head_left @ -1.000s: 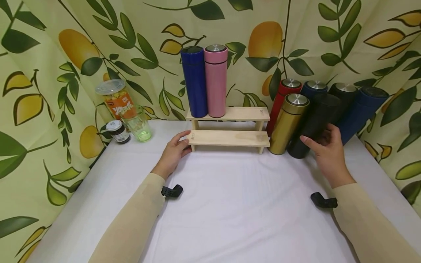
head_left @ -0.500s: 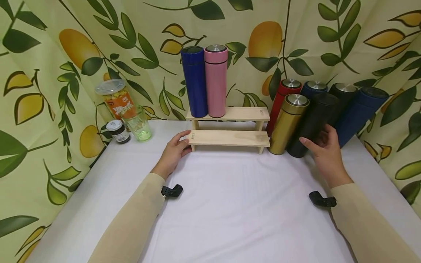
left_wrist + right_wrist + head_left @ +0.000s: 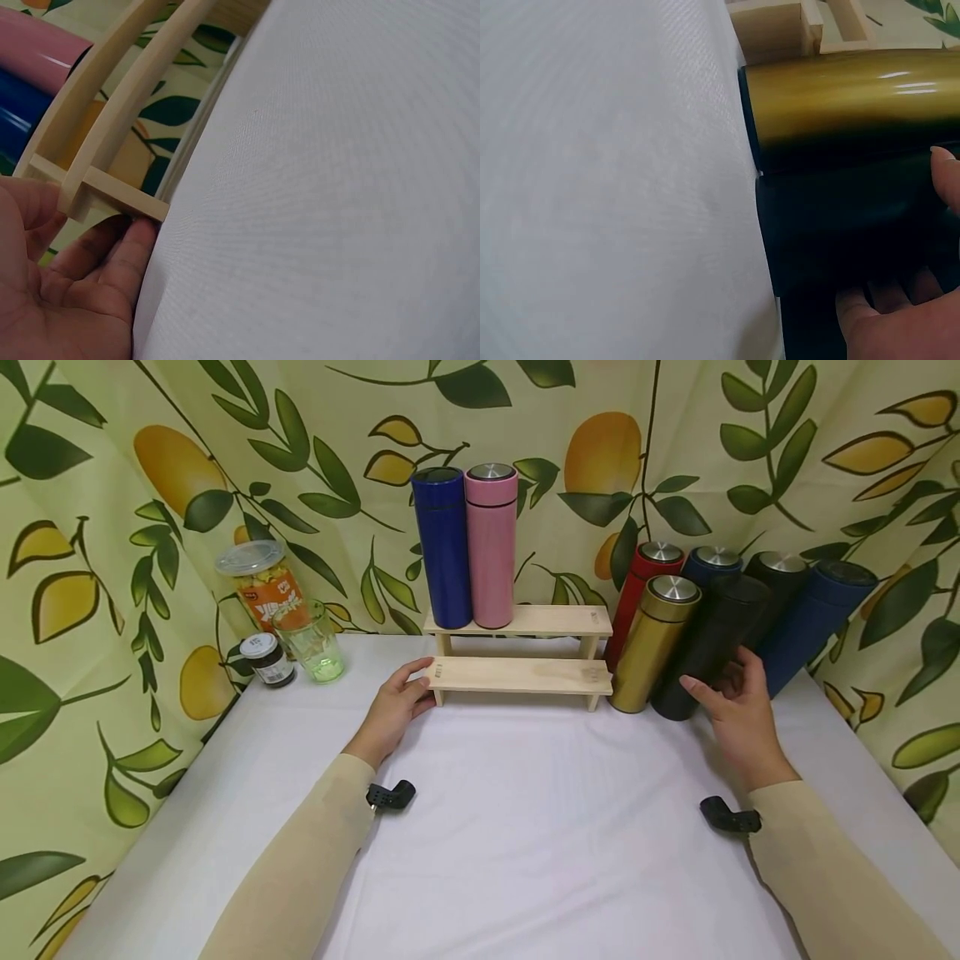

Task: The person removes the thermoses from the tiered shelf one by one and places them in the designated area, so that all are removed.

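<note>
A two-step wooden rack stands at the back of the white table. A blue flask and a pink flask stand on its upper step. My left hand rests at the rack's left end, fingers touching the foot of its leg. My right hand wraps round the lower body of a black flask, which leans beside a gold flask. In the right wrist view the thumb lies over the black flask and the fingers curl under it.
Red, navy, black and blue flasks crowd the back right. A snack jar, a green glass and a small dark jar stand at the back left. Patterned curtains enclose the table.
My right hand has slid a little forward and left, closing round the black flask. The left hand has stayed at the rack's end.
</note>
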